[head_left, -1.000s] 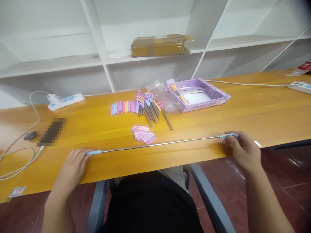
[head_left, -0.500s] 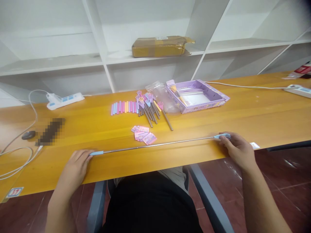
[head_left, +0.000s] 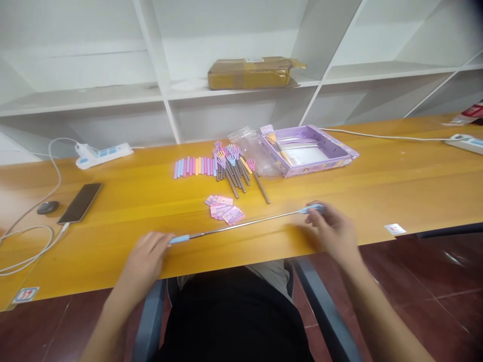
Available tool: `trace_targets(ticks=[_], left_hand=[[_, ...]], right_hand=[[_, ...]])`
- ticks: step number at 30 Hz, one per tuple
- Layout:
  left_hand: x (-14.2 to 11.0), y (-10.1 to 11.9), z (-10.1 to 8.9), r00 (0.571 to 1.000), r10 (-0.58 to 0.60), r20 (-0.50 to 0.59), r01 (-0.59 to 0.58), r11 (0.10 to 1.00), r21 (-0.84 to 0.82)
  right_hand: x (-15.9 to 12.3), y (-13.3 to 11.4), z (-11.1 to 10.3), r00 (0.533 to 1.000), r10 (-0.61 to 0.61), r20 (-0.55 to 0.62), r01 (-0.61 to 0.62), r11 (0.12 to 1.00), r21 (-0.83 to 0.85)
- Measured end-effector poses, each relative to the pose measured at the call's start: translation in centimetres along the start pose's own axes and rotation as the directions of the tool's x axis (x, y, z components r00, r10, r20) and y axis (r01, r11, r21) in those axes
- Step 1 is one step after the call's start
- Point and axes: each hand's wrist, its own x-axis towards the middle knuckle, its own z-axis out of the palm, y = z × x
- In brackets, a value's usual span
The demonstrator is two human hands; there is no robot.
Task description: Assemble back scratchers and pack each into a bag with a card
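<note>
A thin telescopic metal rod [head_left: 245, 225] with a light blue handle and a blue claw tip lies across the front of the yellow table [head_left: 396, 181]. My left hand [head_left: 145, 259] is closed on its blue handle end. My right hand [head_left: 334, 232] pinches the blue claw end. The rod spans only the stretch between my two hands. Just behind the rod lies a small pile of pink cards [head_left: 224, 208].
Further back lie a row of pastel sleeves [head_left: 192, 167], a bundle of claw-tipped rods [head_left: 236, 168], a clear bag [head_left: 249, 143] and a purple box [head_left: 309, 151]. A phone [head_left: 80, 202], cables and a power strip [head_left: 103, 153] sit left; another strip [head_left: 466, 142] right. A sticker [head_left: 394, 229] lies near the edge.
Both hands have moved toward each other along the table edge. The rod between them has become much shorter.
</note>
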Motion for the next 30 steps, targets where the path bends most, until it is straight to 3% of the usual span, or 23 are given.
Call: trace_targets(ticks=[2,4,8,13,19,24,27,30], left_hand=[[1.3,3.2,2.0,0.999,0.044,-0.015,-0.045,0.998,-0.034],[2.2,5.7,3.9,0.998,0.056,-0.002,-0.056,0.996,-0.069],[2.8,7.2,5.6,0.996,0.027,0.081,-0.013,0.984,-0.178],[3.1,6.8,4.9,0.985,-0.036,0.167,0.068,0.979,-0.195],[3.3,6.9,4.7,0.965,-0.079,0.252,0.113,0.986,-0.122],[3.4,6.9,4.9,0.961,-0.104,0.257,0.108,0.994,-0.001],[3.4,7.0,5.0,0.964,-0.101,0.245,0.095,0.995,0.039],[3.4,7.2,5.1,0.964,-0.101,0.247,0.092,0.995,0.05]], right_hand=[[-2.5,-2.3,3.5,0.99,-0.097,0.105,0.094,0.995,0.038],[-5.2,-4.2,6.5,0.95,-0.214,0.229,0.19,0.974,0.123],[-8.1,-5.2,9.4,0.917,-0.293,0.271,0.252,0.952,0.174],[-7.4,-4.1,9.3,0.878,-0.331,0.346,0.326,0.942,0.074],[-7.3,-4.4,9.2,0.778,-0.449,0.438,0.487,0.873,0.03],[-7.3,-4.8,9.1,0.7,-0.505,0.505,0.553,0.831,0.065],[-7.2,-4.7,9.0,0.683,-0.508,0.525,0.549,0.831,0.091],[-7.2,-4.2,9.0,0.7,-0.517,0.493,0.534,0.837,0.119]])
